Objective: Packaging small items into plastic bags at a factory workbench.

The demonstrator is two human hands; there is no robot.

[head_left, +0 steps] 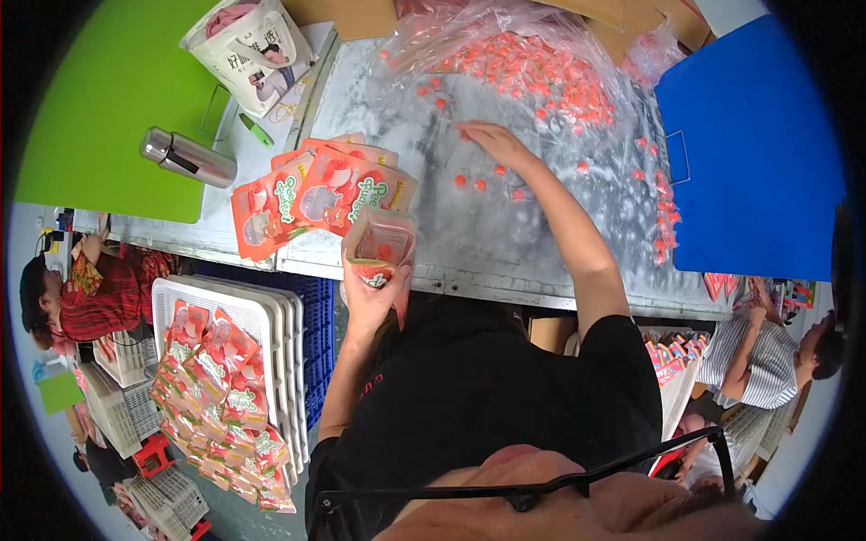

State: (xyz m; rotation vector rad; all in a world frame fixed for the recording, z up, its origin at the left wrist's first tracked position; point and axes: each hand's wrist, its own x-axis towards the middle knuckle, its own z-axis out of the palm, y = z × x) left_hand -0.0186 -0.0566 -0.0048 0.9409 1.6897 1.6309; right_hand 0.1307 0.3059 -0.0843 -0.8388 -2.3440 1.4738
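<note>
My left hand point(366, 302) grips an open red-and-white pouch point(379, 238) by its lower part, at the near edge of the grey tabletop point(446, 239); a red piece shows inside its mouth. My right hand point(492, 144) reaches out over the table, fingers stretched and close together, though I cannot tell whether the tips pinch anything. Near it lie loose red pieces point(480, 185), and beyond, a heap point(546, 77) of them in clear plastic point(410, 52). Flat printed pouches point(336, 185) overlap left of the held one.
</note>
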